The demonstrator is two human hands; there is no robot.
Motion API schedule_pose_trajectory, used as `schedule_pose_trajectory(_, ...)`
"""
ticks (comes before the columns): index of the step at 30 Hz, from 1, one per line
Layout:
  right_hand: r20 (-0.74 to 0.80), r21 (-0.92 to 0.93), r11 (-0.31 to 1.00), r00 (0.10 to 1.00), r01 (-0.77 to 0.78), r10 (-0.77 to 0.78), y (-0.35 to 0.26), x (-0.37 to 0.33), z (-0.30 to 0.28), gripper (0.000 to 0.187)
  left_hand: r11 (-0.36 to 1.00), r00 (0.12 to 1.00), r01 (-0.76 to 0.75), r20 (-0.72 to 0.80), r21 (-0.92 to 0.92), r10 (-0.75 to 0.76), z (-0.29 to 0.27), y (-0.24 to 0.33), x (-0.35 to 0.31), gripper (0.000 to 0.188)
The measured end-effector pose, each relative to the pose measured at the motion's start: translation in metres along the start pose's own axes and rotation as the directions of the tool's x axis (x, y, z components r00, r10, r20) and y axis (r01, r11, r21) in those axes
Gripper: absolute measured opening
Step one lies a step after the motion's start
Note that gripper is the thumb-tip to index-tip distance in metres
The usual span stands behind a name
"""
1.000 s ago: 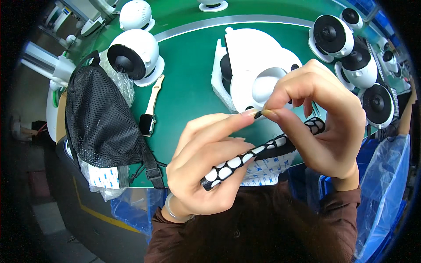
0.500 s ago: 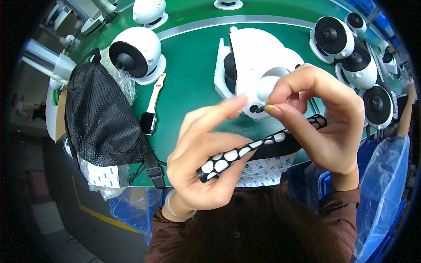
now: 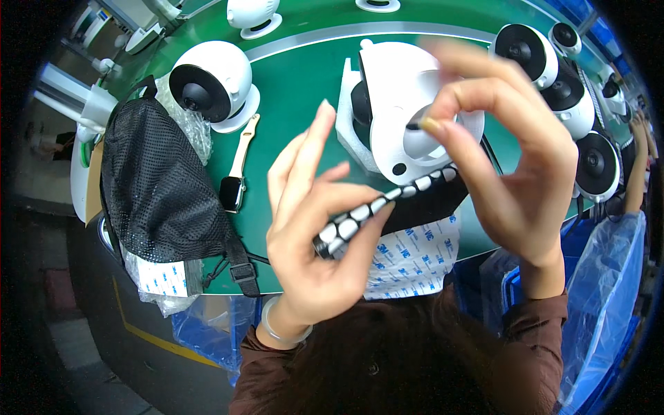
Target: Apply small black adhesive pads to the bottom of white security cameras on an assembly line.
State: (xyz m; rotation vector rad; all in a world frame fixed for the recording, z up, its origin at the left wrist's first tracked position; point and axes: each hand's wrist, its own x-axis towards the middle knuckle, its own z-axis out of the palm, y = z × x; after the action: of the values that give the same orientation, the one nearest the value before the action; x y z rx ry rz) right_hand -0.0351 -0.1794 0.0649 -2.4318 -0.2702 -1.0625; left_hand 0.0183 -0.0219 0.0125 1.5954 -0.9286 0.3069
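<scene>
1. Our left hand (image 3: 309, 252) pinches a black sheet with white ovals (image 3: 422, 209) between thumb and fingers; the sheet slants toward our right hand (image 3: 515, 155).
2. That right hand, partly blurred, grips a small black piece (image 3: 413, 126) at its thumb and forefinger tips.
3. Just beyond, a white rounded device (image 3: 402, 77) rests on the green tabletop (image 3: 297, 90).

Looks like a factory assembly line is being shown here, or a workshop a lot like one. The long green bench (image 3: 297, 83) is being taken up by look-alike white ball-shaped units (image 3: 232, 59), bunched at 2 o'clock and dotted around 11. A plastic-lined blue bin (image 3: 602, 297) is being kept at 4, dark floor (image 3: 104, 311) is being crossed by a yellow line (image 3: 162, 344) at 8, and another worker's arm (image 3: 637, 169) is being glimpsed at 3.
</scene>
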Motion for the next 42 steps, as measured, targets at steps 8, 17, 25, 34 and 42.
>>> schedule_pose_trajectory(8,0.067,-0.042,0.988,0.986,-0.149,0.152,0.001,0.005,0.008,0.006,0.946,0.97,0.224,0.146,-0.235,-0.193,0.004,-0.004,-0.002,0.018)
schedule_pose_trajectory(17,0.061,0.099,0.973,0.977,-0.21,0.205,0.007,0.002,0.012,0.007,0.988,0.985,0.113,0.141,-0.109,-0.098,0.004,-0.007,0.0,0.019)
schedule_pose_trajectory(25,0.042,0.08,0.983,0.986,-0.165,0.162,0.008,0.002,0.014,0.008,0.984,0.983,0.128,0.151,-0.125,-0.109,0.005,-0.005,-0.001,0.018)
schedule_pose_trajectory(34,0.064,0.054,0.988,0.988,-0.142,0.139,0.0,0.011,0.011,0.012,0.998,0.986,0.057,0.156,-0.04,-0.05,0.003,-0.007,-0.001,0.018)
schedule_pose_trajectory(42,0.487,0.115,0.96,0.857,-0.255,0.17,0.023,0.029,-0.005,0.019,0.993,0.981,0.086,0.18,-0.082,-0.07,0.003,-0.007,0.0,0.016)
